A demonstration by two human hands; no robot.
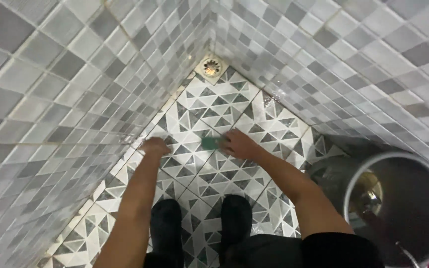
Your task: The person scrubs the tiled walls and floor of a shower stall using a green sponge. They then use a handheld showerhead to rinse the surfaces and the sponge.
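The right hand (239, 144) presses a small green rectangular scrub pad (213, 143) flat against the floor (224, 104), fingers curled over its near edge. The left hand (155, 146) is closed into a loose fist, knuckles resting on the glossy floor tiles, holding nothing that shows. The tiles are patterned with grey and white triangles. Checkered matt wall tiles (50, 99) rise on both sides. A round metal drain (211, 66) sits in the corner. A shiny steel bucket (398, 208) stands at right, beside two black boots (199, 223).

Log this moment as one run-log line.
right hand: pressing green scrub pad on patterned floor tile | left hand: resting on floor by wall | nearby: corner drain, metal bucket
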